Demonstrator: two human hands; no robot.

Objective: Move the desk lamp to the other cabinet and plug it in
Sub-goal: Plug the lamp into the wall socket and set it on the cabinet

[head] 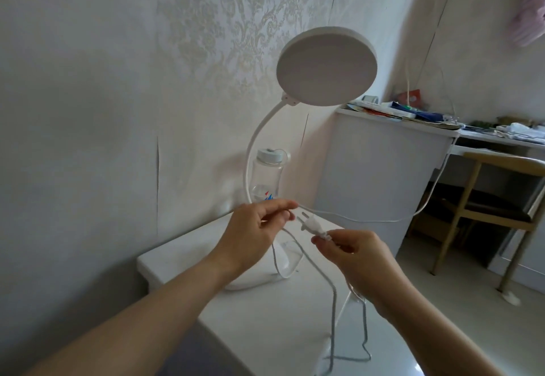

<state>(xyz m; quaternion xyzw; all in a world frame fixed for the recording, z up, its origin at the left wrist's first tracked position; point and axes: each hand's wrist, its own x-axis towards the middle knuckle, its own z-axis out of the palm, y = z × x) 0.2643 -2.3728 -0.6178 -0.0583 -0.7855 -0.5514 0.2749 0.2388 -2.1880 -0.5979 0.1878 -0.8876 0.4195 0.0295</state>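
A white desk lamp (326, 65) with a round head and a curved gooseneck stands on a low white cabinet (177, 260) against the wall; its base lies behind my left wrist. My right hand (358, 253) pinches the back of the lamp's white two-pin plug (311, 225), pins pointing up and left. My left hand (258, 228) is closed on a thin white cord (354, 218) that runs right toward the taller cabinet. The lamp's grey cord (333, 302) hangs down over the cabinet's front edge.
A clear water bottle (267, 175) stands behind the lamp's neck. A taller white cabinet (383, 175) to the right carries books and clutter. Beyond it are a desk (501, 139) and a wooden chair (486, 207). Patterned wallpaper covers the wall on the left.
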